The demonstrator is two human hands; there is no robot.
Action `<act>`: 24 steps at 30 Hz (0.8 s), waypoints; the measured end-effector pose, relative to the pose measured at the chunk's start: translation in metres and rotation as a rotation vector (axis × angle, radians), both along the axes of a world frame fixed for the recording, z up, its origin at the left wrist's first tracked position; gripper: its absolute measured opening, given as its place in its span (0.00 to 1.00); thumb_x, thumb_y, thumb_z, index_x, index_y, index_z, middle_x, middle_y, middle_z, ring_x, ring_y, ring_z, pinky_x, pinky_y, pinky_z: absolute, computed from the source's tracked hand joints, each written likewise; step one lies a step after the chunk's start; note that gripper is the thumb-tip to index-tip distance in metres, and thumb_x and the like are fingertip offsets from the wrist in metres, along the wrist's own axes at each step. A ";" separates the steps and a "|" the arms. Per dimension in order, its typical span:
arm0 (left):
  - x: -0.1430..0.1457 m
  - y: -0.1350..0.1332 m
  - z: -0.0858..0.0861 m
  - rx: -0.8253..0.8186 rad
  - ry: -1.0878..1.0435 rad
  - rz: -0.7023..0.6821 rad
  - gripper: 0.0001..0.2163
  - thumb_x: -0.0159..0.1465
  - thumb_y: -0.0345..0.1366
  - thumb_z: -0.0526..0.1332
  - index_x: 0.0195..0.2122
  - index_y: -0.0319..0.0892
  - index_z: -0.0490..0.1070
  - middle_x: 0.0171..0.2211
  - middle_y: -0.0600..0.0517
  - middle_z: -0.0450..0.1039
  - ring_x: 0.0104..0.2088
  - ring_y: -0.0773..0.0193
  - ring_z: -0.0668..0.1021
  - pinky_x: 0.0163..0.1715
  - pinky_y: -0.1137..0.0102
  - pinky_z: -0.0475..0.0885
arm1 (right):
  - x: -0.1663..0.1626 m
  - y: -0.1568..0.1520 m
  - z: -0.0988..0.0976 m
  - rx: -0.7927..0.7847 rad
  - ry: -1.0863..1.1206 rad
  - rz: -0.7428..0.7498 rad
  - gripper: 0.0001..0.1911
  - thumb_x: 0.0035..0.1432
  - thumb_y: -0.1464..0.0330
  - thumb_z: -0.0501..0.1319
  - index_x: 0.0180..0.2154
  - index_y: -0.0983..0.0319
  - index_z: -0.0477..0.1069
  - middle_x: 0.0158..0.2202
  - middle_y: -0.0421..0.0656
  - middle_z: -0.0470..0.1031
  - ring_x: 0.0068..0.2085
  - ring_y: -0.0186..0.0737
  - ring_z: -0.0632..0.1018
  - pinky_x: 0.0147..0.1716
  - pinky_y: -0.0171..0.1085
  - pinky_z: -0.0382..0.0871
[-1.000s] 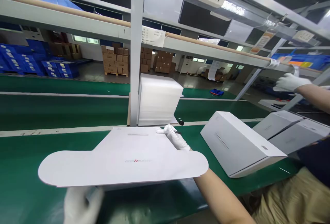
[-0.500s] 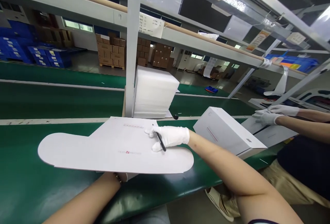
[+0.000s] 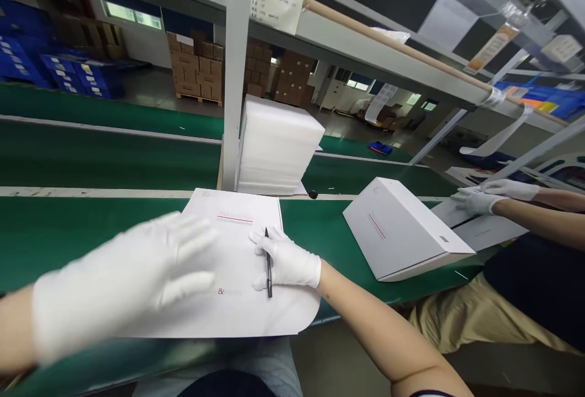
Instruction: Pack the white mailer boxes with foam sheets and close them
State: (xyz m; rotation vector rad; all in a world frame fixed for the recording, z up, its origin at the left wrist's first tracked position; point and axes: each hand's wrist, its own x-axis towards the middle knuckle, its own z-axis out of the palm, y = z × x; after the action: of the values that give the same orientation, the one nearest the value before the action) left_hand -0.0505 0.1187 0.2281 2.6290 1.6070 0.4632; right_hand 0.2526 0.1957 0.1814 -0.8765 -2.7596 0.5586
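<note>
**Head view: carton (image 3: 237, 263) on belt (image 3: 315, 232), pen (image 3: 269, 269) in right hand (image 3: 287, 261)**

The carton lies on the green belt, directly in front of the person, with its printed face up. This position appears to put the whole face within reach of both hands.

Right hand: gloved, resting on the right part of the carton. The fingers are bent, and the pen is lodged among them, lying across the hand. Which fingers clamp it cannot be told. Holding the pen this way probably leaves the hand able to bear on the carton without putting the pen down.

Left hand (image 3: 132, 275): gloved, blurred, over the left part of the carton. The fingers are extended, with the thumb apart from them, and hold nothing visible. Contact with the carton cannot be confirmed. The hand and wrist hide the carton's left end.

Count:
- Carton in front of the person: one.
- Pen: one.
- White stack (image 3: 280, 147): one, behind the carton and beside the post (image 3: 235, 80). The post probably serves as a side stop.
- Tilted box (image 3: 388, 232): one, to the right, apart from the carton.
- Flat boxes (image 3: 489, 232) beyond it: two appear, partly covered.
- Co-worker's hands (image 3: 478, 202): two, gloved, on the flat boxes.
- Blue crates (image 3: 98, 80), far left: several; overlap prevents a count.
</note>
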 end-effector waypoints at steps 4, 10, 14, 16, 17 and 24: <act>-0.008 0.017 -0.044 -0.085 0.194 -0.048 0.37 0.61 0.65 0.54 0.62 0.43 0.70 0.65 0.38 0.63 0.64 0.36 0.65 0.62 0.44 0.61 | -0.006 -0.008 -0.012 0.106 0.063 0.003 0.60 0.31 0.52 0.77 0.62 0.69 0.59 0.41 0.48 0.76 0.49 0.57 0.68 0.55 0.58 0.63; -0.011 0.016 -0.109 0.235 0.172 -0.027 0.36 0.61 0.61 0.60 0.64 0.43 0.68 0.65 0.37 0.64 0.64 0.37 0.64 0.61 0.50 0.64 | -0.012 -0.002 -0.039 0.381 0.156 -0.013 0.36 0.34 0.50 0.74 0.42 0.62 0.68 0.53 0.57 0.70 0.51 0.62 0.67 0.50 0.62 0.64; -0.013 0.032 -0.105 0.221 0.225 0.066 0.34 0.59 0.55 0.66 0.61 0.40 0.71 0.62 0.35 0.67 0.63 0.35 0.66 0.59 0.47 0.65 | -0.030 0.028 -0.041 0.428 0.042 0.020 0.31 0.41 0.57 0.75 0.43 0.63 0.67 0.57 0.61 0.67 0.53 0.63 0.67 0.52 0.62 0.65; -0.014 0.043 -0.099 0.154 0.243 0.117 0.33 0.58 0.51 0.68 0.62 0.39 0.70 0.63 0.34 0.65 0.64 0.36 0.65 0.61 0.48 0.63 | -0.042 0.041 -0.040 0.436 -0.005 0.001 0.32 0.41 0.61 0.76 0.45 0.66 0.68 0.59 0.63 0.66 0.55 0.64 0.67 0.55 0.62 0.64; -0.015 0.048 -0.095 0.112 0.250 0.138 0.34 0.58 0.50 0.68 0.62 0.39 0.69 0.64 0.34 0.64 0.65 0.37 0.64 0.63 0.49 0.62 | -0.047 0.046 -0.039 0.439 -0.012 -0.009 0.33 0.40 0.62 0.77 0.45 0.67 0.68 0.59 0.65 0.65 0.56 0.65 0.67 0.56 0.62 0.64; -0.002 0.038 -0.074 0.000 0.219 0.358 0.41 0.51 0.58 0.68 0.63 0.42 0.68 0.67 0.35 0.60 0.68 0.29 0.56 0.65 0.34 0.43 | -0.038 0.039 -0.042 0.366 0.157 -0.045 0.28 0.46 0.58 0.74 0.45 0.65 0.72 0.56 0.59 0.71 0.54 0.60 0.72 0.52 0.54 0.72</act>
State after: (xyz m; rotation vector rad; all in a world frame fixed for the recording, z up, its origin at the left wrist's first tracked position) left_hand -0.0529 0.1568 0.1544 2.4661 2.1565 0.1839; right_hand 0.2146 0.2349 0.1394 -0.7686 -2.5734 0.1003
